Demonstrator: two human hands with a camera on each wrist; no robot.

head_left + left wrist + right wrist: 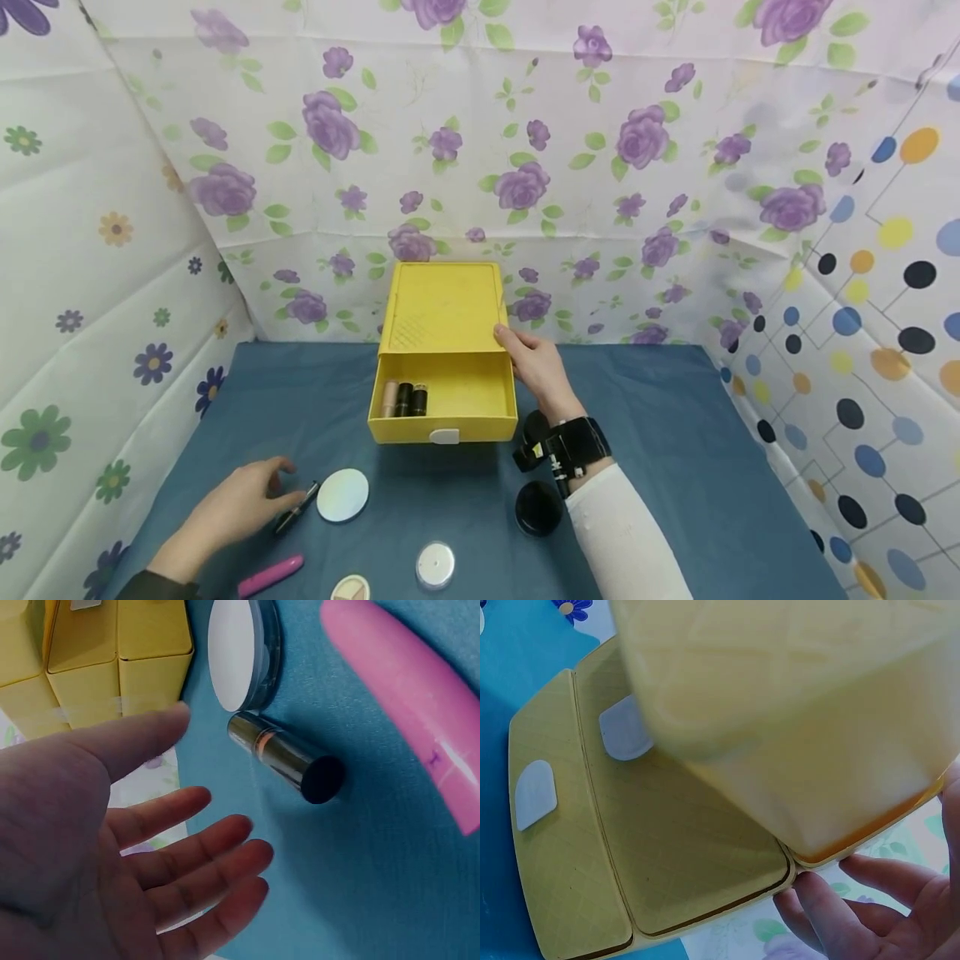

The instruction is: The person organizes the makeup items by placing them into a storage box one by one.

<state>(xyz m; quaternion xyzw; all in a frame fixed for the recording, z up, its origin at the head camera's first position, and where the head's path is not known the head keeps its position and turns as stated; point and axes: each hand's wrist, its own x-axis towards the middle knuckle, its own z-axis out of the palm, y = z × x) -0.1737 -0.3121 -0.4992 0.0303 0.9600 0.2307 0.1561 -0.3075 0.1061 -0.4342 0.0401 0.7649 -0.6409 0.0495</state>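
A yellow drawer box (442, 308) stands at the back, its top drawer (472, 387) pulled out with lipstick tubes (403, 400) standing at its left. My right hand (538, 371) rests on the box's right edge, thumb on top; in the right wrist view the fingertips touch its side. My left hand (240, 504) hovers over the cloth near a dark lipstick tube (296, 510), fingers loosely bent and apart. In the left wrist view this lipstick (289, 761) lies just beyond the fingertips, and nothing is in the palm.
A round white-topped container (342, 495) lies right of the lipstick, a pink tube (270, 576) nearer me. Toward the front are a small clear-rimmed jar (436, 565) and a round palette (350, 587). A black round case (538, 508) sits beside the right forearm. Patterned curtains surround the blue cloth.
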